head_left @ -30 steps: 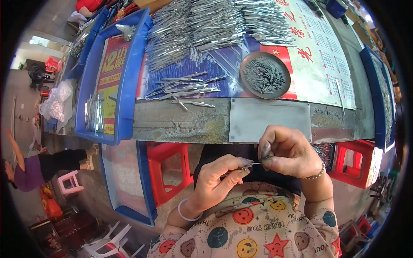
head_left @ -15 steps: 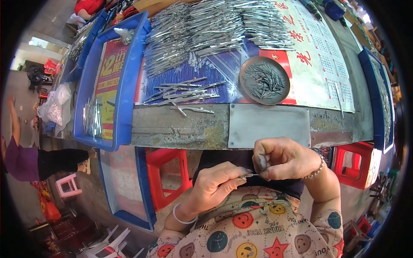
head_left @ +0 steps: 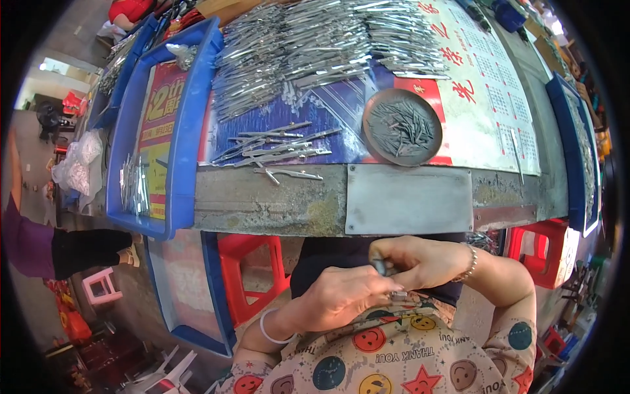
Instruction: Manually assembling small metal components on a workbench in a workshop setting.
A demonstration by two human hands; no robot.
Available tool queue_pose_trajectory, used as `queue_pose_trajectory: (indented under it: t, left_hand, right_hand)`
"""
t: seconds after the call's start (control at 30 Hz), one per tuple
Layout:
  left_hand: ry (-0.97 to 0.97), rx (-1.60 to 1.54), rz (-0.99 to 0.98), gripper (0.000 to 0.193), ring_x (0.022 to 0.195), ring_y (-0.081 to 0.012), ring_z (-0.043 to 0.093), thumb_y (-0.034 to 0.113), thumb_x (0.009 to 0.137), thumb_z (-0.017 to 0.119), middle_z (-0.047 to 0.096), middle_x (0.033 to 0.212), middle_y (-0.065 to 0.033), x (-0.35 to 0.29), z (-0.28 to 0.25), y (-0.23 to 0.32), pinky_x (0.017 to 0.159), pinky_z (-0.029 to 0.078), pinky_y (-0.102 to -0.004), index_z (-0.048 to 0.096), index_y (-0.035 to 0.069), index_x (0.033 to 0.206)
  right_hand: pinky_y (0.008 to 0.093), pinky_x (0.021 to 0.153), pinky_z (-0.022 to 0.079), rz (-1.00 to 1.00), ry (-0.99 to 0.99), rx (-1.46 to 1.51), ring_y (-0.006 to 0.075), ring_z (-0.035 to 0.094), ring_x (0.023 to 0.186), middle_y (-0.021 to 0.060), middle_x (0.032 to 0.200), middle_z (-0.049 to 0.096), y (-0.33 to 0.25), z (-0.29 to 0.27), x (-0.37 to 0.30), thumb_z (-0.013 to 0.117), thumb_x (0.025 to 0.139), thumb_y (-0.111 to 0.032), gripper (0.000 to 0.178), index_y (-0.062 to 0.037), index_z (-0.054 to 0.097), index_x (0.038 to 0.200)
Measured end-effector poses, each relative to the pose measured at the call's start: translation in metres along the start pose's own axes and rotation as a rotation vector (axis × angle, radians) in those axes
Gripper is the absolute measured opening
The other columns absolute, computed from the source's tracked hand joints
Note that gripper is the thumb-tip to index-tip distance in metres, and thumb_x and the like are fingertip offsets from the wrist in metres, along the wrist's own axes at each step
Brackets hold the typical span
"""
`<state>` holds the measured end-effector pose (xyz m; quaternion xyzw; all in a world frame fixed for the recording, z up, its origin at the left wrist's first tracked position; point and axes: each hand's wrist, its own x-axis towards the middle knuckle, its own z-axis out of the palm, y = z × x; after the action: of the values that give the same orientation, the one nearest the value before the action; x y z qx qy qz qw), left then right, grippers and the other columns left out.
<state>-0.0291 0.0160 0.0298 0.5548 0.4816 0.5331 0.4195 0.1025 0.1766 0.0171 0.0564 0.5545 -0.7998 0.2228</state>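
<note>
In front of my body, just below the table edge, my two hands meet. My left hand (head_left: 341, 297) is closed in a pinch around a small silvery metal piece (head_left: 398, 296), whose end shows below the fingertips. My right hand (head_left: 420, 261) is curled beside it, thumb and forefinger pressed together; fingers hide whatever lies in them. A round brown dish (head_left: 371, 146) of short, thin dark pins (head_left: 403, 128) stands on the table beyond my hands. To its left several V-shaped metal compasses (head_left: 282, 148) lie loose, one (head_left: 295, 175) close to the front edge.
Large heaps of silvery metal compasses (head_left: 315, 46) cover the table's far side. Blue trays (head_left: 185, 144) stand left and right (head_left: 572, 157). A bare metal plate (head_left: 410, 200) lies at the front edge. Red stools (head_left: 252, 276) stand below. A person in purple (head_left: 33, 240) is far left.
Both hands have come lower and closer together, the left moving right over the small metal piece. It is now mostly covered. The person at far left has shifted toward the picture's edge.
</note>
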Motion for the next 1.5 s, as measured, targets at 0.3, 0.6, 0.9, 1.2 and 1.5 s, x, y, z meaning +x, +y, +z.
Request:
queue_pose_trajectory:
  t: [0.3,0.6,0.9,1.2,1.5]
  left_hand:
    - [0.202,-0.119,-0.252,0.012,0.061,-0.003,0.044,0.006,0.087,0.065,0.054,0.077,-0.0013,-0.005,0.004,-0.013,0.053,0.034,-0.0188,0.057,-0.001,0.091]
    - [0.318,-0.002,-0.246,0.012,0.056,-0.002,0.04,0.011,0.091,0.06,0.048,0.064,0.0036,-0.001,0.011,-0.016,0.049,0.032,-0.0194,0.055,0.001,0.09]
    - [0.379,-0.612,-0.346,0.02,0.058,-0.0029,0.038,0.024,0.096,0.053,0.047,0.073,0.0035,-0.009,0.022,-0.021,0.051,0.031,-0.0178,0.05,0.005,0.093]
    - [0.394,-0.623,-0.315,0.021,0.059,-0.0016,0.035,0.026,0.098,0.051,0.043,0.074,0.0053,-0.018,0.029,-0.019,0.051,0.029,-0.0171,0.048,0.005,0.097]
    - [0.358,-0.263,-0.188,0.017,0.059,-0.0039,0.041,0.017,0.1,0.042,0.056,0.085,-0.0062,-0.027,0.031,-0.018,0.052,0.036,-0.0174,0.041,0.002,0.107]
  right_hand:
    - [0.0179,0.058,0.036,-0.036,0.198,0.279,0.0013,0.043,0.072,-0.0041,0.079,0.046,-0.016,0.007,-0.015,0.053,0.082,0.006,0.021,-0.0026,0.044,0.099]
    - [0.0189,0.072,0.043,-0.174,0.369,0.355,0.0029,0.05,0.081,-0.003,0.088,0.05,-0.004,0.016,-0.011,0.057,0.084,0.007,0.02,-0.0014,0.048,0.099]
    - [0.0258,0.067,0.046,-0.477,0.615,-0.19,0.0133,0.057,0.075,0.0057,0.085,0.059,0.005,0.033,-0.004,0.067,0.081,-0.001,0.022,0.0002,0.055,0.099]
    - [0.0273,0.061,0.047,-0.606,0.763,-0.477,0.0178,0.059,0.069,0.0097,0.081,0.06,0.012,0.048,0.001,0.066,0.08,0.0,0.016,-0.0001,0.056,0.092]
    - [0.022,0.061,0.044,-0.527,0.692,0.301,0.0091,0.053,0.069,0.0071,0.083,0.06,0.015,0.051,-0.003,0.058,0.091,-0.005,0.009,-0.0018,0.049,0.091]
